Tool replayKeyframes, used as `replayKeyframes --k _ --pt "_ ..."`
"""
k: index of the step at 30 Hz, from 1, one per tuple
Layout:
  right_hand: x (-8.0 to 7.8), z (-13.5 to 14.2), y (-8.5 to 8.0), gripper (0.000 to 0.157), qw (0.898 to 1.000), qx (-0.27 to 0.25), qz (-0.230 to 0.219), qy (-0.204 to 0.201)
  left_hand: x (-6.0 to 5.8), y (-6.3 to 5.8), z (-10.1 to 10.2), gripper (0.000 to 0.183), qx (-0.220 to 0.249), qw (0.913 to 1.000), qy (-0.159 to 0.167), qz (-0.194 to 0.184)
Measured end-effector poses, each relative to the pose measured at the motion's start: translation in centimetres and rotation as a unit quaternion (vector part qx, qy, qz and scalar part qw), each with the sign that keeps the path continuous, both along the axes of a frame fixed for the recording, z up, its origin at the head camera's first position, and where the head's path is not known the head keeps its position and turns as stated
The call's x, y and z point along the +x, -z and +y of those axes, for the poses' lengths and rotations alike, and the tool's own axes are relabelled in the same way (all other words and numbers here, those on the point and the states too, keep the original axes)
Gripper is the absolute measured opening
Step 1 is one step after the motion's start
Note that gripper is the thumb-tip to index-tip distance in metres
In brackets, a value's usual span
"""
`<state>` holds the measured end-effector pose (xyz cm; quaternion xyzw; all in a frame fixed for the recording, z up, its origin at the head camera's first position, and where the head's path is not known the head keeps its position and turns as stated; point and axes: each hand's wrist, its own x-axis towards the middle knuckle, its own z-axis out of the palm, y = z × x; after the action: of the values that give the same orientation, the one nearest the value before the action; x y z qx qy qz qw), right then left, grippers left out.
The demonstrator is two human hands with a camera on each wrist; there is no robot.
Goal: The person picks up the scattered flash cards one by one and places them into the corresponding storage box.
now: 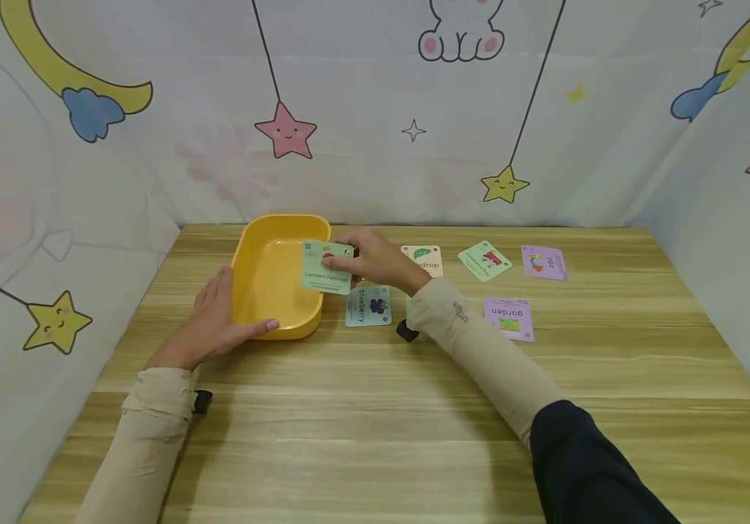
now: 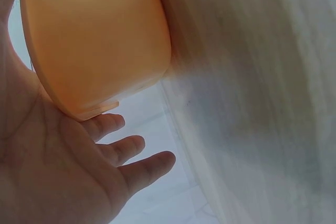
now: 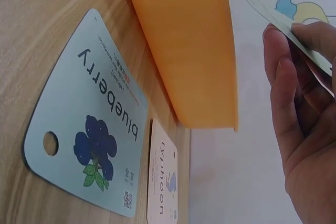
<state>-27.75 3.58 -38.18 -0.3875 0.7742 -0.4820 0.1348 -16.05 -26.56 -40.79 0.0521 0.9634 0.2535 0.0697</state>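
Observation:
A pale green "Lantern Festival" card (image 1: 312, 279) is pinched between the thumb and fingers of my right hand (image 1: 377, 258), raised over the right side of the yellow plastic tub (image 1: 276, 336). In the right wrist view that card (image 3: 286, 21) appears nearly edge-on. My left hand (image 1: 207, 324) rests against the tub's front left corner, thumb along the front rim and fingers by the left wall. The left wrist view shows these fingers (image 2: 149, 171) loosely extended beyond the tub's wall (image 2: 100, 40).
Right of the tub lie a blueberry card (image 1: 358, 316), a typhoon card (image 3: 163, 177) and a partly covered "drop" card (image 1: 436, 255). Farther right are a Children's Day card (image 1: 479, 271), a purple bat card (image 1: 553, 271) and a garden card (image 1: 505, 309). A patterned curtain (image 1: 361, 182) stands behind.

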Motion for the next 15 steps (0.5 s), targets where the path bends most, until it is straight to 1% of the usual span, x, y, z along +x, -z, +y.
replayKeyframes --k 3,8,15 --pt "0.0 -0.3 0.1 0.019 1.0 -0.002 -0.003 0.001 0.0 0.0 0.1 0.131 0.0 1.0 -0.001 0.003" --pt "0.1 -0.9 0.3 0.015 1.0 -0.007 0.008 0.002 0.0 0.0 0.0 0.131 0.001 1.0 0.0 0.003" --pt "0.1 -1.5 0.6 0.014 1.0 -0.004 0.011 0.006 -0.1 0.0 0.0 0.131 0.0 1.0 0.004 -0.001"
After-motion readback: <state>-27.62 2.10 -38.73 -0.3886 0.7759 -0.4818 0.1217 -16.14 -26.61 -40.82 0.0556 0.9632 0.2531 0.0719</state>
